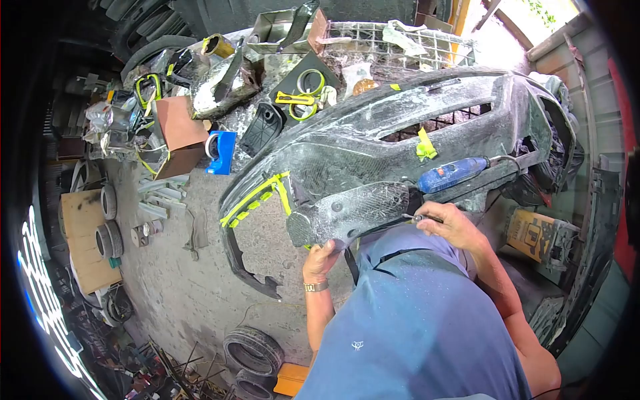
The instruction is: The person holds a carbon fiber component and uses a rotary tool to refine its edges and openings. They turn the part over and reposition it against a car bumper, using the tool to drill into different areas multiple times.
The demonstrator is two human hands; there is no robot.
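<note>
A large black car bumper (347,157), coated in white dust, lies across the bench in front of me. My left hand (320,261) is closed on the lower edge of a dusty, mesh-textured plastic panel (363,203), thumb on top and the other fingers hidden beneath. In my right hand (453,228) is a slim metal-tipped tool (427,218), pinched between the fingers, its tip at the panel's right edge. A blue rotary tool (453,175) rests on the bumper just above that hand. Yellow-green tape (283,192) borders the bumper's left opening.
Tape rolls (309,81), a yellow utility knife (295,99), a blue tape dispenser (221,152) and a cardboard box (179,127) clutter the bench. Tyres (253,350) lie on the concrete floor. A printed carton (537,235) stands at the right by the metal wall.
</note>
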